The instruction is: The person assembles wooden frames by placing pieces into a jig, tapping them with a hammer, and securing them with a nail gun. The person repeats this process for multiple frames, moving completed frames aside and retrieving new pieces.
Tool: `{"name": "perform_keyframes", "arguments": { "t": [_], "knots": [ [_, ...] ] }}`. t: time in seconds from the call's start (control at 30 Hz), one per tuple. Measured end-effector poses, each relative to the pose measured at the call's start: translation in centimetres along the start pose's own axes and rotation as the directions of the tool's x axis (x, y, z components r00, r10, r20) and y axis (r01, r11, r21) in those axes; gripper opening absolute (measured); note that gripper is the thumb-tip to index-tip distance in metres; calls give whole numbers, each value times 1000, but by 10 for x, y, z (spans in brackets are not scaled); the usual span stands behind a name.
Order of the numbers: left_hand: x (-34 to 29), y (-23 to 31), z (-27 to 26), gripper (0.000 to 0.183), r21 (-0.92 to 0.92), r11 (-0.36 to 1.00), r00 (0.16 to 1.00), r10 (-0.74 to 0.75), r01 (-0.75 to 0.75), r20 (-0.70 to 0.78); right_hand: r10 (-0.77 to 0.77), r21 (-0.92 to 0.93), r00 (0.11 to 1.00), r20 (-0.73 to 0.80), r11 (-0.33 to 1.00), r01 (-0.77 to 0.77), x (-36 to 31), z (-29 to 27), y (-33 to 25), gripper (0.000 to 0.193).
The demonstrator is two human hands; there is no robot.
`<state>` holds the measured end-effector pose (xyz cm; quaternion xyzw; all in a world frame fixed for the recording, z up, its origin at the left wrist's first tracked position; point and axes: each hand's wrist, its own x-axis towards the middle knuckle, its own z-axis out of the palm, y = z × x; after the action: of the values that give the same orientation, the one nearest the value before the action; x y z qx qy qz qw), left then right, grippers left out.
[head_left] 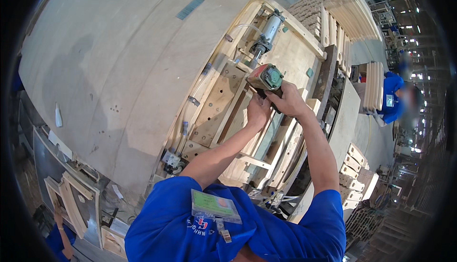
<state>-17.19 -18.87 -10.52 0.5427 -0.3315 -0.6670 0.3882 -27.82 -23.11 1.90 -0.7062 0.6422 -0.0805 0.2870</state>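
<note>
A pneumatic nail gun (265, 77) with a worn green and reddish head is gripped by my right hand (289, 100), over a wooden jig (209, 107) on the bench. Close beside it, my left hand (257, 113) is closed low under the tool. Its fingertips are hidden, so what they hold cannot be made out. Pale wooden rails (264, 138) lie in the jig beneath my forearms. A silver air cylinder (271, 28) is mounted at the jig's far end.
Air hoses and fittings (184, 128) run along the jig's left side. A broad pale worktop (119, 67) spreads to the left, with a white bottle (58, 114) on it. Stacked wooden parts (347, 9) stand far right. A person in blue (391, 95) works at right, another's arm (61, 228) shows lower left.
</note>
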Motion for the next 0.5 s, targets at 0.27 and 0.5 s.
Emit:
{"name": "perform_keyframes", "arguments": {
  "t": [0.27, 0.5],
  "knots": [
    [-3, 4, -1, 31, -44, 999, 999, -12, 14, 43, 29, -56, 999, -14, 998, -30, -3, -3, -12, 34],
    [-61, -2, -16, 34, -7, 999, 994, -37, 38, 99, -20, 77, 999, 41, 997, 17, -65, -9, -41, 35]
  ]
}}
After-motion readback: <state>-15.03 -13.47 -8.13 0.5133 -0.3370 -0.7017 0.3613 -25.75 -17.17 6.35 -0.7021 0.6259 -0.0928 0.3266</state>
